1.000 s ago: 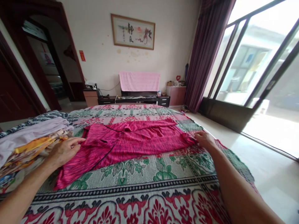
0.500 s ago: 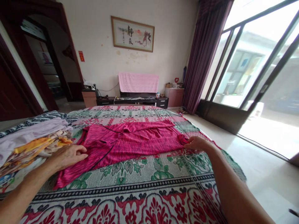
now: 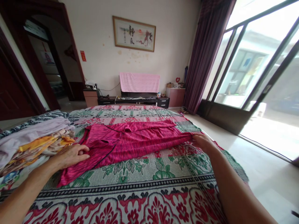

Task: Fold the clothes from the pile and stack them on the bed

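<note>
A magenta, dark-streaked shirt (image 3: 140, 138) with black seam piping lies spread sideways across the patterned bedspread (image 3: 130, 199). At its left end, near the shoulder, my left hand (image 3: 74, 154) has curled fingers pinching the fabric. My right hand (image 3: 202, 141) grips the shirt's near edge at the right end, and the cloth is drawn into a taut, narrow strip up to the fingers. The far part of the shirt lies loosely, with folds and wrinkles. My right fingertips are partly hidden.
Folded clothes (image 3: 35, 137) are piled at the left, close to my left forearm. Beyond the bed stands a low black cabinet (image 3: 107, 102) with a pink cloth (image 3: 140, 82) draped above it. A glass sliding door (image 3: 247, 74) is on the right.
My right hand has moved slightly right and up, stretching the shirt's near edge into a straight strip where it was bunched. My left hand stays almost in place on the shirt.
</note>
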`<action>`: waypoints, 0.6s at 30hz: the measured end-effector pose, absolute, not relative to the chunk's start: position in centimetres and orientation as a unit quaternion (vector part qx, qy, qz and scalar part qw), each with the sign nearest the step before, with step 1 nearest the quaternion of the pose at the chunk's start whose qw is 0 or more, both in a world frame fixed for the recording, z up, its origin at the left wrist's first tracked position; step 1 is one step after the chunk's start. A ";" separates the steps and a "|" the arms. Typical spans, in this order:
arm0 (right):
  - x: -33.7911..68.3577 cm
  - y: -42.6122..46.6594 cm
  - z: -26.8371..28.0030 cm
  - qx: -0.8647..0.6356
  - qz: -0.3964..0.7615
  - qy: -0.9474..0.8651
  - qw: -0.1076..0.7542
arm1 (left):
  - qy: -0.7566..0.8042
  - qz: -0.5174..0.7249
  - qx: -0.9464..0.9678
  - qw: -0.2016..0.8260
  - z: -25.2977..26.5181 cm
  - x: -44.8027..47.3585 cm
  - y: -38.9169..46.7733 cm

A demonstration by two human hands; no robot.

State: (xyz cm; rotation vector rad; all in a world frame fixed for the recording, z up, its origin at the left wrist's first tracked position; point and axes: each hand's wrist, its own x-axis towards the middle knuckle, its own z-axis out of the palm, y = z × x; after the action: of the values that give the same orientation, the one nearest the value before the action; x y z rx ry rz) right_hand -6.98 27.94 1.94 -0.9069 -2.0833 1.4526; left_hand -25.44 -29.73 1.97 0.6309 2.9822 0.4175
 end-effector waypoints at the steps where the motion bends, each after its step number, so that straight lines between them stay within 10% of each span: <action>1: -7.1 27.9 1.9 -0.334 0.584 -0.706 0.219 | 0.969 0.135 0.204 0.033 2.0 -25.4 -29.7; 18: -6.6 29.1 0.6 -0.423 0.502 -0.672 0.343 | 0.960 0.183 0.210 0.044 1.5 -25.9 -30.2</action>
State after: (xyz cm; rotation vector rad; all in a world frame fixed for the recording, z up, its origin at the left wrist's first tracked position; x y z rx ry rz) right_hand -6.57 29.06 0.60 -1.0992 -1.7471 1.3051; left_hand -25.94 -30.18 1.46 0.6406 2.9321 0.5588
